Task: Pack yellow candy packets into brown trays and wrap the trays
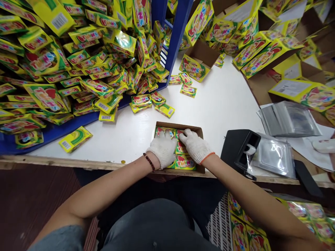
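An open brown carton (pixel 200 133) stands at the table's front edge, with small yellow-green packs (pixel 184 162) lying flat in it. My left hand (pixel 162 148), in a white knitted glove, rests on the packs at the carton's left side, fingers spread forward. On the upper right of the packs lies my right hand (pixel 194 144), gloved in white with an orange cuff, its fingertips bent down onto a pack. What lies under both palms is hidden.
A blue crate (pixel 174 42) heaped with packs fills the left; loose packs (pixel 164 109) lie before it. Empty display boxes (pixel 195 68) are piled at the back right. A black tape dispenser (pixel 237 146) and clear plastic covers (pixel 290 120) stand right. Packed boxes sit below the table.
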### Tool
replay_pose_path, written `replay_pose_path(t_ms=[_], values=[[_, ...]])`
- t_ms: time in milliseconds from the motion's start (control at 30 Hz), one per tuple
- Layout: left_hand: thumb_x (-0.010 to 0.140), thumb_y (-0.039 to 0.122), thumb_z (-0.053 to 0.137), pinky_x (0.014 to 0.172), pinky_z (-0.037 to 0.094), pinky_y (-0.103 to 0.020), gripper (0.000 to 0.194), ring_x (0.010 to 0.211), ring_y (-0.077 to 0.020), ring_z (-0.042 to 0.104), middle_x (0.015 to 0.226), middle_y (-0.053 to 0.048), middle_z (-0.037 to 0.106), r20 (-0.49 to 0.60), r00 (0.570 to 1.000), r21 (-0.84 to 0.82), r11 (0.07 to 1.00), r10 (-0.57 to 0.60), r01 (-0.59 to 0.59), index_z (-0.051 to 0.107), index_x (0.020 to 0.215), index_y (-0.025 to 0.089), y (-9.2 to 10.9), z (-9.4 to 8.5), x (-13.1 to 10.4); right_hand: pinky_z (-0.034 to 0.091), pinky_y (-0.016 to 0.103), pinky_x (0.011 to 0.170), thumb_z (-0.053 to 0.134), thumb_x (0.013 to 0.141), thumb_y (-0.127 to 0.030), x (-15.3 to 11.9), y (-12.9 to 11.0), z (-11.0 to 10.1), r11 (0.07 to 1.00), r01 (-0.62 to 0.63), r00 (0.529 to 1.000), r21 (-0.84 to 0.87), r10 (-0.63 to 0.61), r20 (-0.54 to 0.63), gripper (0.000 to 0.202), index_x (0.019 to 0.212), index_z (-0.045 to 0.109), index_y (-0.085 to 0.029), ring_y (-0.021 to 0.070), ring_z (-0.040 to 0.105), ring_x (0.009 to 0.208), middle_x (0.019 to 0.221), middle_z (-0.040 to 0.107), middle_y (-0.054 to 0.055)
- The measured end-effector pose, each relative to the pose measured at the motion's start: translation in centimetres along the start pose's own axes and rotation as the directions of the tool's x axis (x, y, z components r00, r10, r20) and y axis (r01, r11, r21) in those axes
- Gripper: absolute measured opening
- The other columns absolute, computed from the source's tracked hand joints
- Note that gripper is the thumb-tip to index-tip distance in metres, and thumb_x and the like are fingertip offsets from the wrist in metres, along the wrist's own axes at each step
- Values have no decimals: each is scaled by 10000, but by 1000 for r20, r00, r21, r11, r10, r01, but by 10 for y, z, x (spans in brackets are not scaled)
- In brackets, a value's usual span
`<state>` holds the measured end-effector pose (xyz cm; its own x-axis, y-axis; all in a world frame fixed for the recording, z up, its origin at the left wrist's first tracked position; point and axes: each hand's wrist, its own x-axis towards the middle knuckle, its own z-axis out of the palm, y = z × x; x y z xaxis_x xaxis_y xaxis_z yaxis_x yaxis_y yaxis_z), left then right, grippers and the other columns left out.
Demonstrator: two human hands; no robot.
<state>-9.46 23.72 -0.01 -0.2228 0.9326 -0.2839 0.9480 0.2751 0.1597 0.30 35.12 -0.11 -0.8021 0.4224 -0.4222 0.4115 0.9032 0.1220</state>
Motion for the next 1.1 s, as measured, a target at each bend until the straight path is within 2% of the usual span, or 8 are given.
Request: replay_pose_path(t_ms=[167, 267, 367, 467, 600, 833, 967, 1100], values=[[794, 330, 653, 826, 525, -441, 361, 1041, -333, 610, 1190, -190, 616, 82, 987, -73, 988, 141, -135, 665, 1110, 155, -11, -9, 3, 502, 376, 757, 447, 963, -171, 7, 0, 3, 999, 30, 997, 24, -32, 74, 406, 1348, 541, -258, 298, 569, 1069, 1327, 497, 166], [888, 265, 516, 867, 508, -374, 216, 987, -244, 614, 1116, -106, 631, -146, 965, -132, 962, 219, -238, 661, 1026, 186, -38, -18, 10, 507, 363, 742, 416, 979, -184, 6, -6, 11, 1000, 6, 1000, -13, -6, 27, 408, 1368, 523, -246, 306, 570, 1079, 1303, 506, 183], [898, 182, 469, 937, 462, -352, 221, 1082, -235, 572, 1126, -97, 619, -395, 918, -146, 989, -31, -30, 637, 1042, 196, -83, -27, 27, 512, 355, 767, 425, 968, -155, 1, -15, 18, 997, 2, 999, -74, -4, -35, 402, 1352, 536, -195, 309, 552, 1115, 1271, 529, 199], [867, 187, 515, 903, 445, -420, 247, 1110, -305, 542, 1202, -151, 580, -402, 877, -149, 964, -263, 221, 632, 1085, 183, -130, -26, 47, 511, 364, 794, 452, 955, -155, -1, -20, 20, 997, -4, 998, -82, 0, -59, 410, 1357, 530, -178, 304, 549, 1113, 1264, 542, 203], [848, 199, 549, 858, 433, -439, 317, 1141, -344, 503, 1258, -155, 561, -343, 882, -124, 947, -322, 297, 619, 1157, 207, -162, -8, 56, 501, 402, 835, 444, 948, -146, -1, -19, 19, 999, -11, 998, -40, 9, -60, 438, 1380, 517, -149, 329, 540, 1140, 1287, 529, 222], [808, 315, 676, 902, 479, -442, 328, 997, -268, 574, 1037, -88, 644, -574, 749, -304, 935, -331, 181, 610, 1088, 157, -143, 8, 4, 494, 349, 906, 464, 922, -166, -1, 0, 4, 864, 102, 976, 493, 9, -219, 372, 1277, 570, -203, 234, 596, 1078, 1240, 604, 119], [813, 231, 629, 978, 487, -452, 360, 1101, -260, 595, 1152, -88, 655, -731, 676, -157, 942, 91, -296, 596, 1171, 206, -96, -3, -37, 521, 349, 864, 474, 945, -306, -10, -2, -29, 586, 325, 896, 743, 62, -440, 397, 1322, 509, -186, 207, 641, 967, 1227, 640, 105], [856, 273, 601, 991, 494, -444, 436, 1159, -259, 594, 1251, -105, 634, -629, 713, -168, 841, 310, -514, 560, 1289, 232, -72, -1, -51, 505, 331, 815, 509, 894, -267, -22, 0, -44, 635, 340, 940, 694, -239, -242, 257, 1094, 658, -208, 197, 634, 865, 981, 706, 40]])
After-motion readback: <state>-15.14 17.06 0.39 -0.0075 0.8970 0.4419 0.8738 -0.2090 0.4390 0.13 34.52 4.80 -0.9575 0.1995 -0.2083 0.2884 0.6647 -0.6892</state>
